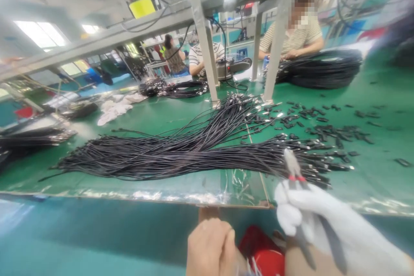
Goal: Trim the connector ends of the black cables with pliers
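Note:
My right hand (308, 205), in a white glove, is wrapped round a pair of cutting pliers (293, 164). The pliers' jaws point up in front of the near bundle's end, and their dark handles stick out below the glove. My bare left hand (211, 246) is low at the bottom centre, in front of the table edge, with its fingers curled. Whatever it may hold is hidden. A long bundle of black cables (181, 161) lies across the green table (187, 185), its connector ends near the pliers. A second bundle (223, 120) slants away behind it.
Small black plastic pieces (339, 133) are scattered at the right. Metal posts (202, 34) rise from the table. Coiled cables (323, 69) lie at the back right, before a seated person (291, 39). White cloth (114, 108) lies back left. A red container (267, 254) stands below the table edge.

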Action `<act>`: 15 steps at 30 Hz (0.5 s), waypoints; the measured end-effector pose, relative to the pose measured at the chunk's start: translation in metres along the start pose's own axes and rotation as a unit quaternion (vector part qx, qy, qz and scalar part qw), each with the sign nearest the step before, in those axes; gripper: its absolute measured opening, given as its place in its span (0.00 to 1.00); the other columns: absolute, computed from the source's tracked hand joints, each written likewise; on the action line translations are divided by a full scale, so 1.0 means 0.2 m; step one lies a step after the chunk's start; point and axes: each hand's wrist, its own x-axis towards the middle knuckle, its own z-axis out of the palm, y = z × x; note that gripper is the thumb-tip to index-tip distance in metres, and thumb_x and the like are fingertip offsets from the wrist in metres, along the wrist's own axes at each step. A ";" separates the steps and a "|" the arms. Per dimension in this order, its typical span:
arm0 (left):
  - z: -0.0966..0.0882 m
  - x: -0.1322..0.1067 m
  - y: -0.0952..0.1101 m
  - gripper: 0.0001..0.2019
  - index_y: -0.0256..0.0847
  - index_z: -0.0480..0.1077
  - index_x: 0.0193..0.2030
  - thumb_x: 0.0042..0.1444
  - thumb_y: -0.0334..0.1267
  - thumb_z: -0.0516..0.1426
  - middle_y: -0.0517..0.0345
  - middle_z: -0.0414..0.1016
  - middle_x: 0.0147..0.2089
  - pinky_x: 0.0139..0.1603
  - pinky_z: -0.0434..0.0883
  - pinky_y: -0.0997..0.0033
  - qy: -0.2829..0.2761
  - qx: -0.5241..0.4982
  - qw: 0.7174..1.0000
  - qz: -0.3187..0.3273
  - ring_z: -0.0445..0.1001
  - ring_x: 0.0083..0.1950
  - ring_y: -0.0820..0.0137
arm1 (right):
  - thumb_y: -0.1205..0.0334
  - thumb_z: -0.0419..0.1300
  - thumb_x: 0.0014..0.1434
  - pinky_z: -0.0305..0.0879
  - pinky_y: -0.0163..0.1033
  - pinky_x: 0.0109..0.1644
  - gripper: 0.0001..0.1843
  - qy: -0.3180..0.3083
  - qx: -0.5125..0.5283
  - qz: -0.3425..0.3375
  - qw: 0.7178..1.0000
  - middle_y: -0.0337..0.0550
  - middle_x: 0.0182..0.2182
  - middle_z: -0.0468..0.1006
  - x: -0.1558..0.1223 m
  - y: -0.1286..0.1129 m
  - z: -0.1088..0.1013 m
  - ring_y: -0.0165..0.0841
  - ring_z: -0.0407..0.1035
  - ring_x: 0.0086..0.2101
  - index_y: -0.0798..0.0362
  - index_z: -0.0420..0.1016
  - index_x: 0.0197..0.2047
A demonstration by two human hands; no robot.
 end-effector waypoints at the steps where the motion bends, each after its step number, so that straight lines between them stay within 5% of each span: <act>1: -0.01 0.03 0.00 0.10 0.42 0.70 0.38 0.66 0.25 0.53 0.63 0.74 0.26 0.29 0.70 0.72 0.001 -0.025 0.999 -0.043 0.72 0.24 0.73 | 0.49 0.75 0.48 0.69 0.37 0.34 0.18 -0.008 -0.008 0.005 1.000 0.40 0.24 0.72 0.00 0.04 0.00 0.30 0.66 0.26 0.50 0.74 0.30; 3: 0.01 0.12 0.01 0.09 0.42 0.72 0.42 0.66 0.26 0.53 0.62 0.77 0.29 0.29 0.70 0.72 0.011 -0.075 0.992 -0.099 0.73 0.26 0.72 | 0.47 0.72 0.52 0.68 0.38 0.34 0.17 0.000 -0.024 0.018 1.000 0.41 0.25 0.74 0.00 0.14 -0.02 0.30 0.67 0.26 0.50 0.76 0.33; 7: 0.18 0.45 0.03 0.07 0.43 0.75 0.47 0.66 0.31 0.56 0.63 0.79 0.30 0.31 0.71 0.72 0.055 -0.095 0.988 -0.107 0.75 0.28 0.72 | 0.46 0.71 0.53 0.68 0.38 0.33 0.17 0.013 -0.042 0.012 0.999 0.40 0.25 0.75 0.00 0.27 -0.08 0.30 0.66 0.25 0.50 0.75 0.34; 10: 0.30 0.69 0.05 0.23 0.43 0.70 0.64 0.65 0.22 0.53 0.51 0.82 0.50 0.46 0.77 0.63 -0.033 -0.090 0.988 -0.117 0.81 0.44 0.64 | 0.43 0.70 0.53 0.64 0.36 0.30 0.20 0.009 -0.068 -0.012 0.998 0.41 0.25 0.76 0.02 0.27 -0.13 0.29 0.66 0.24 0.50 0.73 0.32; 12: 0.32 0.75 0.08 0.28 0.43 0.69 0.65 0.61 0.18 0.52 0.47 0.80 0.54 0.42 0.77 0.63 -0.081 -0.112 0.986 -0.093 0.80 0.45 0.63 | 0.39 0.67 0.55 0.60 0.36 0.27 0.22 -0.008 -0.113 -0.029 0.993 0.41 0.25 0.76 0.03 0.24 -0.16 0.28 0.65 0.22 0.50 0.72 0.33; 15: 0.28 0.66 0.11 0.17 0.43 0.73 0.56 0.66 0.23 0.54 0.52 0.81 0.45 0.40 0.78 0.66 -0.056 -0.194 0.976 -0.078 0.80 0.41 0.65 | 0.35 0.64 0.57 0.60 0.36 0.26 0.24 -0.010 -0.174 -0.059 0.983 0.41 0.25 0.77 0.04 0.19 -0.19 0.29 0.65 0.21 0.50 0.72 0.36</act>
